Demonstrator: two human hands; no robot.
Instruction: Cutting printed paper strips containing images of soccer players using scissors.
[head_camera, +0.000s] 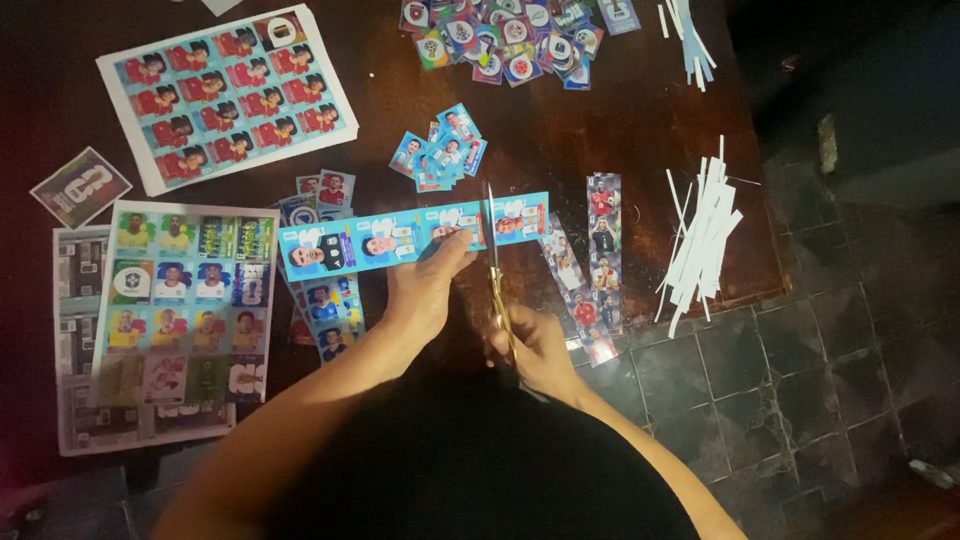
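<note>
Where the table (560, 140) runs dark at the far left, a small card (80, 187) and two printed sheets (228, 93) (185, 300) lie flat, the lower sheet covering most of another beneath it. Next, the left hand (425, 290) pins a blue strip of pictures (400, 238) with a flat grip, its thumb hidden. The right hand (535, 345) clenches scissors (495, 270), blades upright across the strip near its right end. Beyond lie two darker strips (603, 250), then white paper trimmings (700, 240), too tangled to count.
</note>
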